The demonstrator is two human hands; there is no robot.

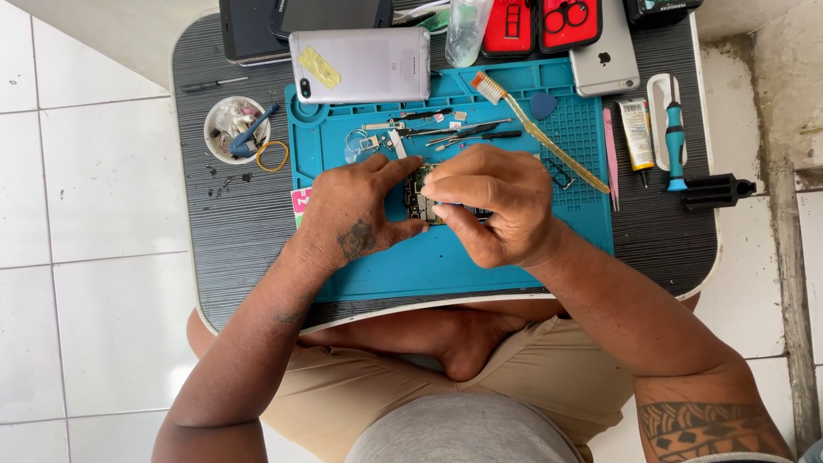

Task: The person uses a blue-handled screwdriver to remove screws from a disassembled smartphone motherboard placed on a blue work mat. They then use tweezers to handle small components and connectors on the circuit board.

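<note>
Circuit board [420, 199] on blue mat [514, 257], pinched between left hand [351, 214] and right hand [493, 201], each grip closed on it.

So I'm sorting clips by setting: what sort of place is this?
Likely a small phone-repair spot on a tiled floor. Both hands, left and right, work a circuit board on a blue mat, with phones and a screwdriver about.

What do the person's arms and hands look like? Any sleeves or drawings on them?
Both arms are bare, no sleeves, gloves or rings showing. The left hand has a dark mark on its back. The right hand is plain, but a dark patterned tattoo band wraps that arm higher up.
</note>
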